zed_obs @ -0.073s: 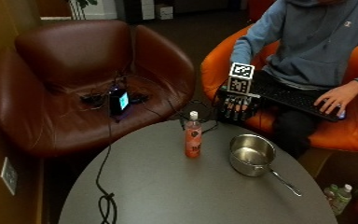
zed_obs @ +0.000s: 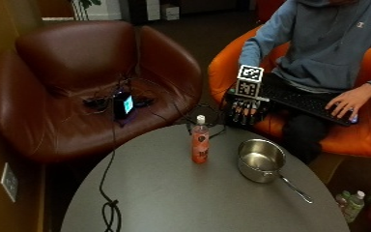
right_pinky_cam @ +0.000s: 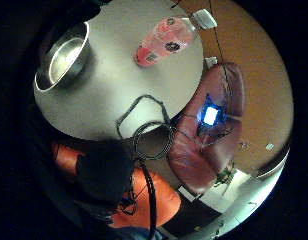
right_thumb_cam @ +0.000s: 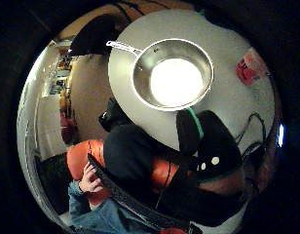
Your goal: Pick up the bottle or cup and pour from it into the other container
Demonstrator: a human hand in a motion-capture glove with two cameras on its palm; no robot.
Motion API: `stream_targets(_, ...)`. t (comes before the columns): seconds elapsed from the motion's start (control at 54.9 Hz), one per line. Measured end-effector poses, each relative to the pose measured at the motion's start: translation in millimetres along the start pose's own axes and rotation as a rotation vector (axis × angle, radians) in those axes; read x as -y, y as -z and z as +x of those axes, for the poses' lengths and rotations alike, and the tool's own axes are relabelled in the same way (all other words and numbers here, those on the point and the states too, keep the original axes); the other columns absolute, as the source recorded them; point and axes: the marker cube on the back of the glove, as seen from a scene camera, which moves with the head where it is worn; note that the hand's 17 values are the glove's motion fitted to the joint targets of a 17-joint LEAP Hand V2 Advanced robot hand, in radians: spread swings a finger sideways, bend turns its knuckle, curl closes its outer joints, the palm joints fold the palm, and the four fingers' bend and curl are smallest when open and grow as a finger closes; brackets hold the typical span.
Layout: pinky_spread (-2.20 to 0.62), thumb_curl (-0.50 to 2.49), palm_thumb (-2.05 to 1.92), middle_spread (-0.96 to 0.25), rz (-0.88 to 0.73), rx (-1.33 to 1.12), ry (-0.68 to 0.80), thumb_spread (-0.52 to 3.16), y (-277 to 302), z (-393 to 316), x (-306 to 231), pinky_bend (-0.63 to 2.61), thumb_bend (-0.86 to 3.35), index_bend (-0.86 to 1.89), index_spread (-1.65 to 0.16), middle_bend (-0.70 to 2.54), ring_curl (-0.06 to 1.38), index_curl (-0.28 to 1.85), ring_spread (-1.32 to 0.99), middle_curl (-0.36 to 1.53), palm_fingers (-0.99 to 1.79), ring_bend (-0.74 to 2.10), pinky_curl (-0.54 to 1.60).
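While the person sits in an orange chair (zed_obs: 365, 135) beyond the round worktop (zed_obs: 173, 203), the gloved right hand (zed_obs: 247, 110) hangs past the worktop's far edge, apart from everything on it, its fingers (zed_obs: 241, 112) pointing down, fairly straight and holding nothing. The bottle (zed_obs: 200, 140), pink with a white cap, stands upright on the worktop near that far edge, and the hand is just beyond it, toward the person. The steel saucepan (zed_obs: 261, 160) sits beside the bottle on the side away from the brown armchair (zed_obs: 76, 77), well apart from it, with its long handle (zed_obs: 294, 188) pointing away from the person. The outside view alone shows the hand itself and the person's bare hand (zed_obs: 346, 104) resting on a black keyboard (zed_obs: 301, 99) across the lap. The little finger side palm view shows the bottle and the saucepan both on the worktop, plus a coil of black cable (right_pinky_cam: 154, 140) hanging at the worktop's edge between the bottle and the armchair, where a small device with a lit blue screen (zed_obs: 124, 104) rests on the seat. The thumb side palm view looks straight into the saucepan, whose inside reads as a bright glare, so what it contains cannot be told; only a corner of the bottle's label (right_thumb_cam: 250, 66) shows there. A cable (zed_obs: 108, 193) trails from the armchair across the worktop.
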Motion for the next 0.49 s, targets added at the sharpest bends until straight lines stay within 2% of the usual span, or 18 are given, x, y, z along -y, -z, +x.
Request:
stream_targets(0.055,0.15,0.14,0.51,-0.11,0.023,0.116,0.004,0.79,-4.8,8.4,-12.0,0.42,0.33,0.2,-0.3,0.17,0.11,0.15,-0.07,0.08,0.29,0.28,0.17)
stream_targets(0.2,0.18,0.18,0.54,-0.13,0.025,0.122,0.001,1.04,-5.6,10.2,-13.5,0.42,0.31,0.19,-0.36,0.17,0.15,0.21,-0.08,0.13,0.27,0.28,0.22)
stream_targets(0.492,0.19,0.24,0.56,-0.14,0.022,0.11,0.005,1.21,-2.6,16.4,-12.2,0.41,0.22,0.18,-0.38,0.17,0.2,0.28,-0.09,0.19,0.24,0.28,0.27)
